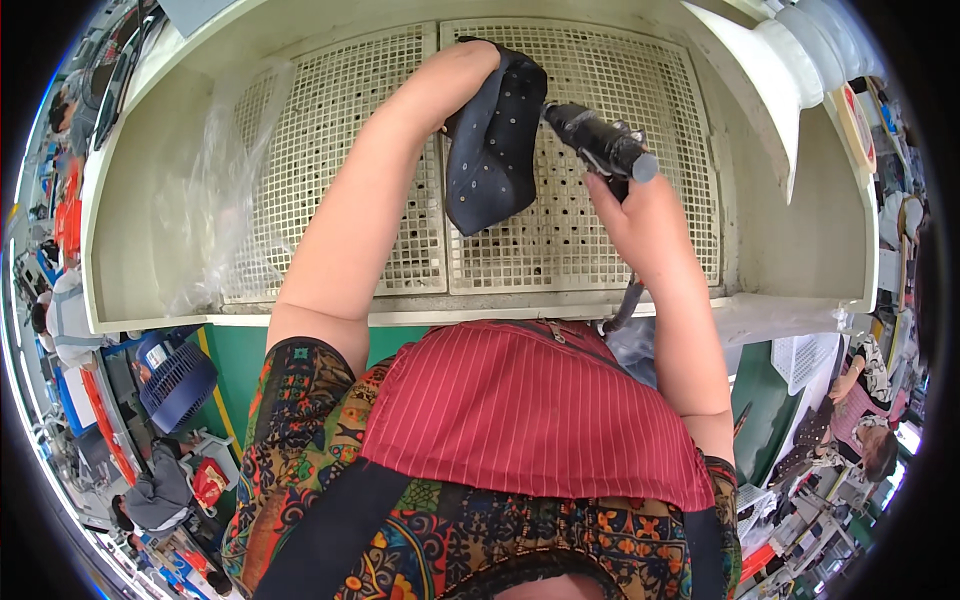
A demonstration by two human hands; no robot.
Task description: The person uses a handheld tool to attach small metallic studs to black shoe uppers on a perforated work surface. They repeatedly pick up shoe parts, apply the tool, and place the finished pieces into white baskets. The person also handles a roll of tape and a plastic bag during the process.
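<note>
No legible lettering, no readable labels, no numbers or signs that can be made out

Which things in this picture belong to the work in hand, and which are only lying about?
Seemingly in use:
dark spotted piece, at the left hand, fingers hidden
black tool, in the right hand
grate, beneath both

Seemingly lying about:
clear plastic, at left
blue fan, lower left
</note>
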